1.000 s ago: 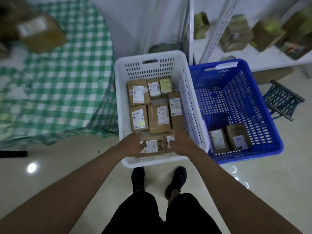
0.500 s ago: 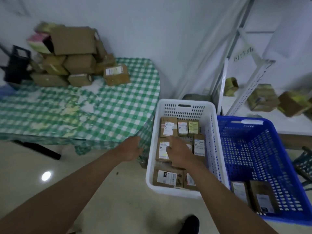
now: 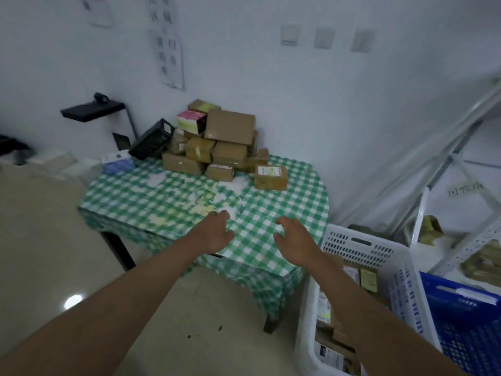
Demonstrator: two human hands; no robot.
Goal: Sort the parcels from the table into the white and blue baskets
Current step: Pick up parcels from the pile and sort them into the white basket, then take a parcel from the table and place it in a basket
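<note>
A pile of brown cardboard parcels stands at the back of the table with the green checked cloth. One labelled parcel lies apart at the pile's right. My left hand and my right hand hover over the table's near edge, both empty with fingers loosely spread. The white basket stands on the floor at the right with several parcels inside. The blue basket is beside it, at the frame's right edge.
A black tray and a blue box sit at the table's back left. A black shelf hangs on the wall. White metal shelving with more parcels stands at the right. Scraps of paper lie on the cloth.
Both hands have left the white basket and moved up and left over the table. The view has swung from the baskets to the table and the parcel pile.
</note>
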